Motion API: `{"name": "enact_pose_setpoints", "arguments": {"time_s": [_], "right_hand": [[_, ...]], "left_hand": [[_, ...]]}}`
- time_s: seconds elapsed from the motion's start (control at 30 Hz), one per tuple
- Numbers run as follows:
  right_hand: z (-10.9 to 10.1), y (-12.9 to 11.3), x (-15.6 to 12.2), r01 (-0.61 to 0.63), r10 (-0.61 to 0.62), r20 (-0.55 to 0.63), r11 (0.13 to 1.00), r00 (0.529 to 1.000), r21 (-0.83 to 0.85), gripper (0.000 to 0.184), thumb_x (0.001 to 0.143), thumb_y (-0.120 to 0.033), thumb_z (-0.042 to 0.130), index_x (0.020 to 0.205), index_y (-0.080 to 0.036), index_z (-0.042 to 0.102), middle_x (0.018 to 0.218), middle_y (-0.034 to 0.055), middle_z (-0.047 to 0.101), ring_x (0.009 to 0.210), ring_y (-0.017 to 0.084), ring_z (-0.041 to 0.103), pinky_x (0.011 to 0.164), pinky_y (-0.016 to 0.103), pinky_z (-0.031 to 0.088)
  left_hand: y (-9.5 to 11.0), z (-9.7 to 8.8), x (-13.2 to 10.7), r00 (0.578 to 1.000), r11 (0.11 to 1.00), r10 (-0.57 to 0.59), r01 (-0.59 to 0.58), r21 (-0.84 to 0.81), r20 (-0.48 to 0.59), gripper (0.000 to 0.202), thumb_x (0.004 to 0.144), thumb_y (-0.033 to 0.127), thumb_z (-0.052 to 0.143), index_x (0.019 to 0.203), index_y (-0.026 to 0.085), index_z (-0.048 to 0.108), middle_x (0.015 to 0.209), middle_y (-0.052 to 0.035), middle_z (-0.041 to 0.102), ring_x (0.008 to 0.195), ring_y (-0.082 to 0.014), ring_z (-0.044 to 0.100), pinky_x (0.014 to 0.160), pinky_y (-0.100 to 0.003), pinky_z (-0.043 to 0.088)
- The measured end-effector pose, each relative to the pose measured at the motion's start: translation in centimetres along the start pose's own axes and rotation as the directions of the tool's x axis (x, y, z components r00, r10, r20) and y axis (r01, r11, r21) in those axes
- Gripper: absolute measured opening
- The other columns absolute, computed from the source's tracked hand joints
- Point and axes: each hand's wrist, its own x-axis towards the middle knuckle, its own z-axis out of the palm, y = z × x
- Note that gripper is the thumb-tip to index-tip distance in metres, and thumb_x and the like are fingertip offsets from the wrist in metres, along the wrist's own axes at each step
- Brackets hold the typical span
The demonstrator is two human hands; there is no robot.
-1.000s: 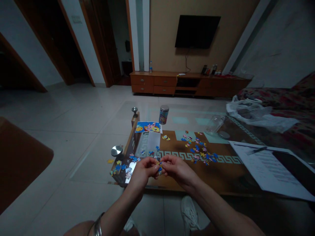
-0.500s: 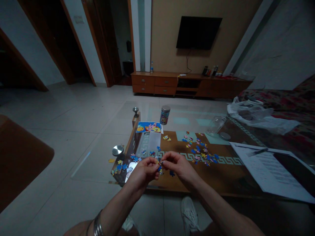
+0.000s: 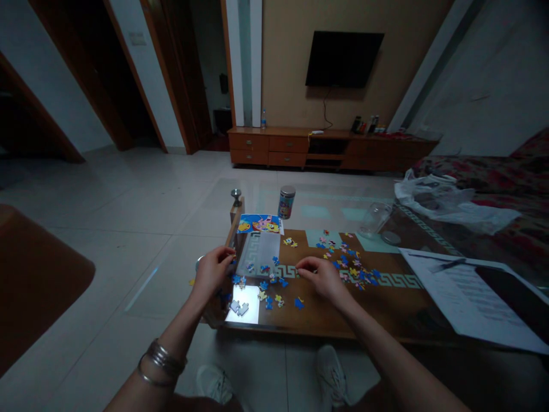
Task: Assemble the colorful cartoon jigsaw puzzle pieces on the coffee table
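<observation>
Small coloured puzzle pieces [image 3: 343, 264] lie scattered on a glass coffee table [image 3: 386, 309]. My left hand [image 3: 212, 270] is at the table's left edge with fingers curled over a few blue pieces; whether it grips one is hidden. My right hand [image 3: 321, 277] rests near the middle, fingers bent down onto the table beside loose pieces [image 3: 274, 292]. A colourful picture sheet [image 3: 258, 223] lies further back, with a printed tin [image 3: 286, 201] behind it.
A clear jar [image 3: 374, 219] lies on its side with its lid [image 3: 390, 236] beside it. Papers [image 3: 467, 292] and a plastic bag [image 3: 446, 200] are on the right. A TV cabinet [image 3: 326, 147] stands against the far wall. My shoes [image 3: 330, 377] are under the table edge.
My hands were together in front of me, pinching joined pieces. They have parted and moved forward onto the table, left to the left edge, right to the middle; pieces now lie between them.
</observation>
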Motion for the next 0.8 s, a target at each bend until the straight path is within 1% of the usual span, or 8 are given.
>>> {"name": "enact_pose_setpoints", "arguments": {"time_s": [0.1,0.2,0.3,0.4,0.5,0.6,0.67,0.8], "right_hand": [[0.9,0.2,0.3,0.018,-0.017,0.027,0.998,0.999,-0.064,0.007,0.075,-0.019,0.063,0.077,-0.018,0.070,0.079,0.0043,0.072,0.075,0.020,0.065,0.072,0.032,0.048],[2.0,0.1,0.7,0.037,-0.033,0.042,0.995,0.999,-0.093,0.009,0.076,-0.014,0.063,0.079,-0.018,0.071,0.080,0.0051,0.072,0.077,0.021,0.065,0.075,0.032,0.048],[2.5,0.1,1.2,0.062,-0.058,0.040,0.990,0.998,-0.127,0.014,0.077,-0.011,0.062,0.083,-0.018,0.073,0.087,0.0073,0.072,0.084,0.022,0.065,0.079,0.034,0.047],[2.8,0.0,1.7,0.108,-0.108,0.015,0.968,0.994,-0.227,0.018,0.081,-0.010,0.060,0.089,-0.017,0.074,0.093,0.0092,0.069,0.088,0.022,0.062,0.082,0.035,0.046],[3.2,-0.3,2.1,0.205,-0.215,0.012,0.913,0.977,-0.353,0.020,0.083,-0.009,0.059,0.093,-0.019,0.073,0.093,0.0083,0.067,0.090,0.022,0.060,0.081,0.034,0.046],[4.0,-1.0,2.2,0.311,-0.322,0.046,0.853,0.945,-0.419,0.023,0.085,-0.008,0.057,0.097,-0.020,0.073,0.094,0.0081,0.067,0.094,0.023,0.056,0.082,0.034,0.045],[4.7,-1.7,2.2,0.348,-0.349,0.086,0.816,0.933,-0.462,0.024,0.087,-0.008,0.055,0.098,-0.020,0.073,0.096,0.0085,0.068,0.094,0.023,0.054,0.081,0.035,0.044],[6.1,-3.2,2.3,0.372,-0.341,0.161,0.761,0.926,-0.531,0.024,0.091,-0.012,0.052,0.101,-0.021,0.072,0.101,0.0091,0.068,0.095,0.025,0.053,0.080,0.035,0.043]], "left_hand": [[-0.9,-0.6,1.1,1.000,0.988,0.009,-0.013,0.152,0.022,0.011,0.074,0.023,0.056,0.078,0.020,0.066,0.079,-0.0033,0.070,0.079,-0.0202,0.064,0.074,-0.030,0.044],[-1.6,-0.8,1.5,0.998,0.955,0.021,-0.036,0.294,0.054,0.013,0.075,0.017,0.056,0.079,0.019,0.068,0.080,-0.0044,0.071,0.078,-0.0196,0.065,0.073,-0.029,0.044],[-2.1,-1.0,1.5,0.998,0.898,0.056,-0.064,0.434,0.032,0.017,0.075,0.016,0.057,0.085,0.019,0.070,0.085,-0.0065,0.069,0.085,-0.0220,0.063,0.077,-0.031,0.044],[-2.2,-1.2,1.3,0.996,0.841,0.095,-0.081,0.535,0.002,0.023,0.077,0.016,0.054,0.094,0.018,0.070,0.092,-0.0092,0.065,0.093,-0.0242,0.059,0.082,-0.033,0.043],[-2.0,-1.3,0.7,0.992,0.806,0.125,-0.115,0.581,0.023,0.022,0.080,0.018,0.052,0.095,0.018,0.069,0.092,-0.0089,0.063,0.096,-0.0241,0.058,0.084,-0.034,0.043],[-1.7,-1.5,0.0,0.987,0.791,0.146,-0.161,0.590,0.072,0.021,0.083,0.022,0.052,0.094,0.019,0.069,0.093,-0.0081,0.062,0.096,-0.0234,0.057,0.085,-0.033,0.044],[-1.4,-1.7,-0.4,0.984,0.785,0.151,-0.176,0.593,0.093,0.020,0.084,0.023,0.051,0.094,0.019,0.068,0.093,-0.0079,0.062,0.096,-0.0233,0.056,0.085,-0.033,0.043],[-0.9,-2.1,-1.2,0.982,0.766,0.145,-0.189,0.614,0.121,0.019,0.082,0.022,0.054,0.094,0.019,0.068,0.092,-0.0080,0.061,0.095,-0.0238,0.055,0.084,-0.035,0.043]]}}
